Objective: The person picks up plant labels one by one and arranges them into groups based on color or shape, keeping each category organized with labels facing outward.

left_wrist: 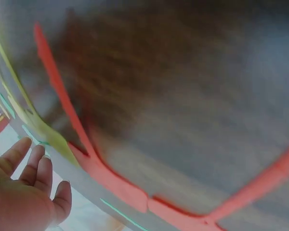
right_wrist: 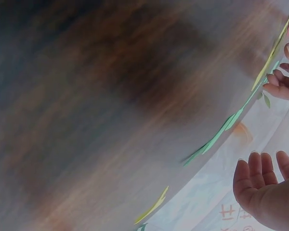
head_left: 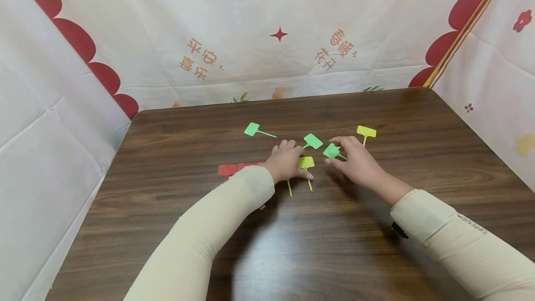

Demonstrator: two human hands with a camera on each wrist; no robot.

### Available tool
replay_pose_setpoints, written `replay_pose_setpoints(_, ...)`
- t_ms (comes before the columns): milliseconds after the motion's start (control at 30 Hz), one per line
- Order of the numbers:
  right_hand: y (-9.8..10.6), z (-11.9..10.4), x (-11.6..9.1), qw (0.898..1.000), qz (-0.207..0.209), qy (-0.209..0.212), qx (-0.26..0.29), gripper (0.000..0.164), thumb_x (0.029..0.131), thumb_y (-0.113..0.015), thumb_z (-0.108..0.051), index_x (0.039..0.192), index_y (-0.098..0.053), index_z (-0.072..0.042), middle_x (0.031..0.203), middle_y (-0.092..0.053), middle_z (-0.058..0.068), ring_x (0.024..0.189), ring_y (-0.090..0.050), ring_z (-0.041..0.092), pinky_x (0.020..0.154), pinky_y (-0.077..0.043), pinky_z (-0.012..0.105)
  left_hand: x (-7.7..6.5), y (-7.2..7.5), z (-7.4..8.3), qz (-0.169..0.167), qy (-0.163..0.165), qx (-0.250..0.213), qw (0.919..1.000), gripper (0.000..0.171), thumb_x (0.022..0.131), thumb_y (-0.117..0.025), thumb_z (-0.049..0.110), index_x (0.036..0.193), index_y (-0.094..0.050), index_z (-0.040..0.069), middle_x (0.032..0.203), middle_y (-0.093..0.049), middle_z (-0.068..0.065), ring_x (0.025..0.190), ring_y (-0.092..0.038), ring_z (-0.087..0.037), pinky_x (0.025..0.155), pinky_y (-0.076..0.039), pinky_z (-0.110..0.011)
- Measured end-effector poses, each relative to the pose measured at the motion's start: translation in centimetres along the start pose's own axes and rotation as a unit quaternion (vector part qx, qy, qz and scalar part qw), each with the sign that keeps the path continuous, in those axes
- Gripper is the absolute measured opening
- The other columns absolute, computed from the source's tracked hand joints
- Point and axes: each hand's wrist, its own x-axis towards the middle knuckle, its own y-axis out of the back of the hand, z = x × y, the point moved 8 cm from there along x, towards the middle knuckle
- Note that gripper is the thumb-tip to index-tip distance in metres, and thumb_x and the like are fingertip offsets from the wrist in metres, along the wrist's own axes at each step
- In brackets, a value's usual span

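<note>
Several T-shaped plastic plant tags lie on the brown wooden table (head_left: 175, 138). My left hand (head_left: 286, 161) reaches over the yellow tags, its thumb across the stem of one yellow tag (head_left: 306, 162) and its fingers loosely spread. Another yellow stem shows below that palm, its head hidden. Beside the left wrist lie red tags (head_left: 227, 170) in a row, partly covered by the sleeve. My right hand (head_left: 357, 161) has thumb and fingers parted around a green tag (head_left: 331, 151), overlapping its edge in the head view. Both wrist views show relaxed fingers holding nothing.
A second green tag (head_left: 313, 141) lies between the hands, slightly farther back. Another green tag (head_left: 251, 128) is at the back left, and a yellow tag (head_left: 366, 131) beyond the right hand. A printed white cloth (head_left: 259, 8) hangs behind the table and along both sides.
</note>
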Motion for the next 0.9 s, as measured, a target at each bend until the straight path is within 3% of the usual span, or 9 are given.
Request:
replay_pose_setpoints(300,-0.17,-0.01,0.42,1.000,0.002,0.005,-0.003,0.054,0.091,-0.067,-0.019,0.135,-0.046,0.005,0.124,-0.045,0.026,0.113,-0.050,0.043,0.093,-0.043,0.055,-0.15,-0.14,-0.42,-0.002,0.003,0.007,1.0000,0.072,0.076,-0.071,0.061,0.131,-0.057,0.016,0.115,-0.050,0.000,0.105,-0.040,-0.018,0.089,-0.033,-0.033)
replay_pose_setpoints(900,-0.25,0.05,0.56,1.000,0.001,0.002,-0.004,0.054,0.091,-0.067,-0.018,0.135,-0.046,0.005,0.126,-0.044,0.026,0.113,-0.051,0.044,0.093,-0.043,0.054,0.07,-0.65,0.25,0.002,-0.004,0.021,0.9998,0.065,0.078,-0.070,0.060,0.124,-0.058,0.016,0.111,-0.048,0.001,0.102,-0.038,-0.017,0.087,-0.033,-0.033)
